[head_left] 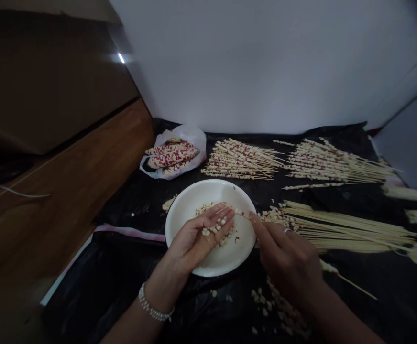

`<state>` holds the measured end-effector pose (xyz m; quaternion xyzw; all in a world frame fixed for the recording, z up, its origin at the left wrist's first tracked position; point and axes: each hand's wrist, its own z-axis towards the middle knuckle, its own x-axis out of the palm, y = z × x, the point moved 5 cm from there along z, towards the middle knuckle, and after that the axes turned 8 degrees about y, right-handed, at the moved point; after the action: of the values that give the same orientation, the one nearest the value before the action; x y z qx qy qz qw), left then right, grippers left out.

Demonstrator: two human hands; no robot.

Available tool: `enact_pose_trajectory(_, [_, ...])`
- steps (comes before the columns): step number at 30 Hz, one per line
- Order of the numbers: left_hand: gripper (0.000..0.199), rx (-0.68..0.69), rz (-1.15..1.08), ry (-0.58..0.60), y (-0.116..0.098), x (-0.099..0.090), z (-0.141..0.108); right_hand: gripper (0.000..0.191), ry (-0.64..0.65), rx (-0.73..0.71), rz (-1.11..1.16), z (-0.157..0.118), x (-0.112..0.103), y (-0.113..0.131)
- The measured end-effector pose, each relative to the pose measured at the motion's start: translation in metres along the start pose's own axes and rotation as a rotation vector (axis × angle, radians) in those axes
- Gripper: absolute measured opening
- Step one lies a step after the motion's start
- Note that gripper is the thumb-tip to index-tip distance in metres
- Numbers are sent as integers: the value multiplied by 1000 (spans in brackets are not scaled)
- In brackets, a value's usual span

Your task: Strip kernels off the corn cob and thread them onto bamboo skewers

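My left hand [206, 234] is palm up over a white bowl [180, 239], with loose corn kernels [215, 228] lying in its palm. A thin wooden skewer [245, 216] is pinched in my right hand [287, 253]. The skewer's far end, with a few kernels on it, reaches to my left fingertips. More kernels and some dark bits lie inside the bowl, partly hidden by my left hand. Beside the bowl and my right hand is a pile of kernels [276, 217], next to a bundle of bare skewers [352, 227].
Behind the bowl, a plastic bag [194, 136] holds several speckled corn cobs [172, 155]. Two heaps of kernel-threaded skewers [233, 157] lie along the white wall [258, 62]. Black sheeting [129, 282] covers the work area. Scattered kernels [287, 310] lie in front, and bare cobs [412, 193] at the right.
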<state>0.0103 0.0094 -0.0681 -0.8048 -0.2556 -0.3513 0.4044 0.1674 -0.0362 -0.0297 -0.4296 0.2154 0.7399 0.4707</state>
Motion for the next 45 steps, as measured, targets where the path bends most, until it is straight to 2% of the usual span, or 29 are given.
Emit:
enact_pose_trajectory(2, [61,14,32,18,-4,2,-2,38,8,-9,7,-1,1,1])
enact_pose_trajectory(3, [63,21,56,10,-5,2,-3,38,17,-15,15,-1,3,1])
enact_pose_trajectory(10, [39,57,108,-60,-6,1,0,37,14,-24,38,-3,6,5])
enact_pose_trajectory(19, [26,104,72,-65,-8,-4,1,36,28,-23,38,0,4,6])
enact_pose_trajectory(24, [29,53,16,-91,-6,-5,1,36,8,-23,40,-1,3,5])
enact_pose_trajectory(31, [26,96,99,-83,-7,-3,-1,37,32,-21,23,-1,4,6])
enact_pose_trajectory(45, [19,182,69,-164,-10,-10,1,38,-7,-62,20,0,2,7])
